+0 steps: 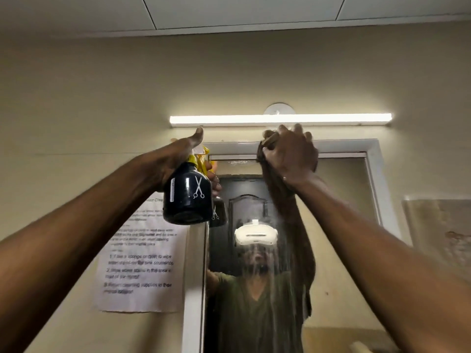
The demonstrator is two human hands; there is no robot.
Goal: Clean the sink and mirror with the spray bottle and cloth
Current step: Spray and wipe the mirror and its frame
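My left hand [182, 154] holds a dark spray bottle [188, 197] with a yellow trigger head and a white scissors mark, raised at the mirror's upper left corner. My right hand [290, 155] grips a dark brown cloth [270, 174] pressed against the top of the mirror [339, 225], just under its white frame [377, 179]. Wet streaks run down the glass below the cloth. The mirror reflects a person in a green shirt with a white headset. The sink is out of view.
A lit tube lamp [280, 119] is mounted on the beige wall just above the mirror frame. A printed instruction sheet [142, 263] hangs on the wall left of the mirror. A patch of worn wall [443, 230] lies at the right.
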